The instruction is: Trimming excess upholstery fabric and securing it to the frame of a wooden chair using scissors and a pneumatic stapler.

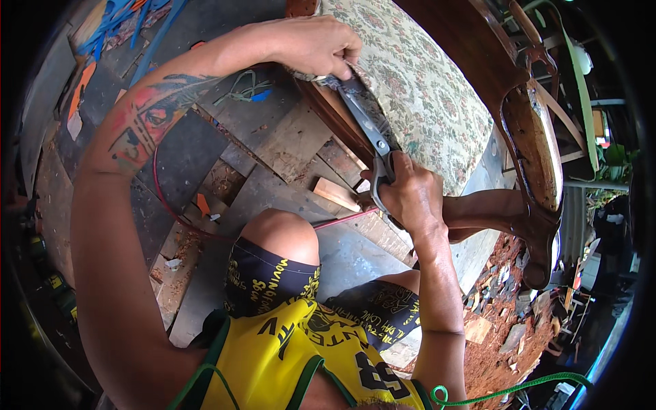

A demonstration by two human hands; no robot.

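Observation:
A seat with floral fabric [420, 89] sits in a dark wooden chair frame [485, 215] at the upper right. My left hand [328, 48] is closed on the fabric's edge at the seat's upper front, lifting it a little from the wooden rail [348, 133]. My right hand [410, 195] grips the handles of large metal scissors [365, 119], whose blades lie along the fabric edge and point toward my left hand. The blade tips are partly hidden under the fabric.
Boards and dark sheets [280, 143] cover the ground under me, with a red hose [178, 212] across them. Blue strips [147, 55] and orange scraps [85, 85] lie upper left. A wood block [335, 193] is below the chair. Reddish dirt with debris [499, 335] is at lower right.

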